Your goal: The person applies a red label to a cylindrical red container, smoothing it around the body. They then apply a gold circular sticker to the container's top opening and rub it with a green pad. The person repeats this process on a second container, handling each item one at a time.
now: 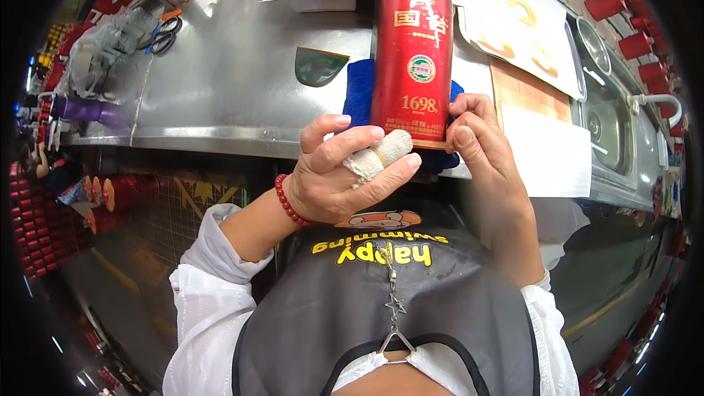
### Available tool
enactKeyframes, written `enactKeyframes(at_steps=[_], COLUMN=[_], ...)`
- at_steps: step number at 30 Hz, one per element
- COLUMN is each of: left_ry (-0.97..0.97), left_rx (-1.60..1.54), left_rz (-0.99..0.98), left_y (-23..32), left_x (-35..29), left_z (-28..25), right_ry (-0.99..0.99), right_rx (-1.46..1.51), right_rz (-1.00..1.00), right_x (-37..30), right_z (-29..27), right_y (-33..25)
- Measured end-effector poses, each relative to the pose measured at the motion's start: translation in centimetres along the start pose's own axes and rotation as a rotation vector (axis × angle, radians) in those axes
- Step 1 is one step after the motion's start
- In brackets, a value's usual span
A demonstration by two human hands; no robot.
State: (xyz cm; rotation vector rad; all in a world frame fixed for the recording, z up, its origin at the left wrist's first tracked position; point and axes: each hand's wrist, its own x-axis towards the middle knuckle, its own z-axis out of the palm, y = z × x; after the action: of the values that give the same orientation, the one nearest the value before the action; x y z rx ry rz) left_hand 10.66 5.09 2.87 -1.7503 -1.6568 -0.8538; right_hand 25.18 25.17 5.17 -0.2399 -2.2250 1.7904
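Note:
A large red bottle (412,66) with a dark neck and gold and white print lies on a blue cloth (359,88), its base toward me. My right hand (488,139) has its fingers curled in at the bottle's lower right edge, thumb and fingertips against it. My left hand (345,169) is beside the lower left edge with its fingers apart. A white cloth wrap (381,155), bound with a thin yellow band, appears to cover its index finger. Whether this hand touches the bottle I cannot tell.
A dark green curved piece (320,67) lies on the metal counter (227,66). Farther left are blue-handled scissors (163,35). At the right, a tray with printed sheets (517,18), a wooden board (532,92), a white sheet (546,150) and a sink (609,128) stand together.

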Motion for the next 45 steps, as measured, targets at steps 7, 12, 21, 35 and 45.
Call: enactKeyframes(at_steps=[7,12,21,35,45], left_ry=[-0.174,-0.04,-0.121,-0.114,-0.211], left_rx=[-0.194,-0.208,-0.092,-0.058,0.006], left_rz=[0.039,-0.071,0.244,0.21,0.195], left_y=[-0.8,-1.1,-1.9,-0.7,-1.0], left_x=[3.6,0.5,1.4,2.0,2.0], left_z=[2.2,2.5,2.4,3.9,2.0], right_ry=[-0.053,-0.108,-0.125,-0.089,-0.132], right_rx=[-0.004,-0.069,-0.025,-0.046,-0.052], right_rz=[-0.035,-0.034,0.108,0.05,0.08], right_x=[0.1,0.2,-1.3,-1.3,-1.3], right_z=[-1.1,-2.3,-4.8,-4.6,-5.0], right_y=[0.7,0.7,1.2,2.8,2.8])
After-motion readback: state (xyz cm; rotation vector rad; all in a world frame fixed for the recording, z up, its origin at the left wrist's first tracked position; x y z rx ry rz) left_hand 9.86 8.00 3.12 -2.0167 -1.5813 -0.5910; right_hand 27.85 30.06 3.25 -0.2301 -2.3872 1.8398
